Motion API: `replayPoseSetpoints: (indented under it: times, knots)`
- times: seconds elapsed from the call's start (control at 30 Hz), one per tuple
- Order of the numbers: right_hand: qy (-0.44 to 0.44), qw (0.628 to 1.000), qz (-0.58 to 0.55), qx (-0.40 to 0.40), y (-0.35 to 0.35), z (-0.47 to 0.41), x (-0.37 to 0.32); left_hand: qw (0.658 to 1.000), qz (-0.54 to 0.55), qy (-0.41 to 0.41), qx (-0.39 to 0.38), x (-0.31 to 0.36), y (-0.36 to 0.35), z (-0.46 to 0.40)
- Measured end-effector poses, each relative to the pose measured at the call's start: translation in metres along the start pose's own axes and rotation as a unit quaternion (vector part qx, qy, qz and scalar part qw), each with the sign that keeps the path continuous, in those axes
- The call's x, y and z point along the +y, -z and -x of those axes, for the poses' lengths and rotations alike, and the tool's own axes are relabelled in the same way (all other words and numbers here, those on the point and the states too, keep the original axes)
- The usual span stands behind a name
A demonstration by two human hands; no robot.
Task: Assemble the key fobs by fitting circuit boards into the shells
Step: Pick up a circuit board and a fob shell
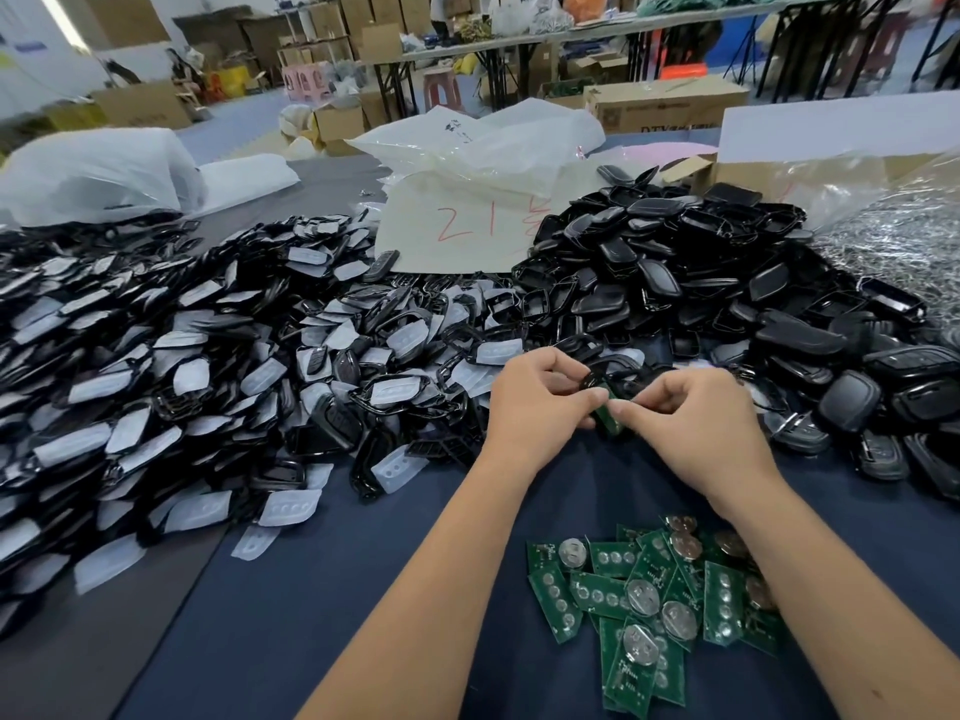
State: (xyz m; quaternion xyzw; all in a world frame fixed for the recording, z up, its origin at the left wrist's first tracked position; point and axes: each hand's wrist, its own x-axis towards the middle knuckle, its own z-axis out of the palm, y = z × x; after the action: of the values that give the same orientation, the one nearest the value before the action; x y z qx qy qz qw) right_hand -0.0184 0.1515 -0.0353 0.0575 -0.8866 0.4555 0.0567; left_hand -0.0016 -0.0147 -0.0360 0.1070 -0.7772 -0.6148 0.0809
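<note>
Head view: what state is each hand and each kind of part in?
Left hand: grips black shell.
Right hand: pinches green circuit board, not seated.
Loose boards: heaped near the wrists.
Shell piles: unassembled.

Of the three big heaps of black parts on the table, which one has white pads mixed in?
The left heap: its black frames carry white button pads. The right heap is plain black shells, and the green circuit boards lie separately near the person.

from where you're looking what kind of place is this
Likely a small assembly workshop or warehouse: heaps of black plastic key fob shells cover the dark blue table, loose green circuit boards lie near the person, and brown cardboard cartons stand behind.
</note>
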Motion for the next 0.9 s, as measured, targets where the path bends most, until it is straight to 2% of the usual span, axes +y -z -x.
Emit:
replayPoseSetpoints:
  times: [0.17, 0.3, 0.43, 0.53, 0.67, 0.77, 0.9]
  knots:
    - [0.009, 0.995, 0.099, 0.019, -0.006, 0.003, -0.006, 0.991, -0.114, -0.074, 0.021, 0.001, 0.0, 0.001]
    - [0.031, 0.993, 0.099, 0.046, -0.008, 0.007, -0.008, 0.982, -0.111, -0.145, 0.049, 0.008, 0.003, 0.001]
    - [0.107, 0.989, 0.065, 0.078, -0.014, 0.012, -0.022, 0.969, -0.089, -0.188, 0.136, 0.017, 0.02, -0.002]
    - [0.188, 0.979, 0.043, 0.065, -0.029, 0.015, -0.049, 0.956, -0.068, -0.175, 0.226, 0.022, 0.044, -0.007]
    - [0.268, 0.963, 0.028, -0.011, -0.065, 0.019, -0.092, 0.923, -0.077, -0.152, 0.345, 0.021, 0.089, -0.01]
    - [0.309, 0.948, 0.043, -0.06, -0.094, 0.018, -0.124, 0.901, -0.187, -0.121, 0.371, 0.008, 0.13, -0.006]
    - [0.335, 0.937, 0.047, -0.083, -0.129, 0.013, -0.16, 0.843, -0.397, -0.014, 0.364, -0.005, 0.186, -0.004]
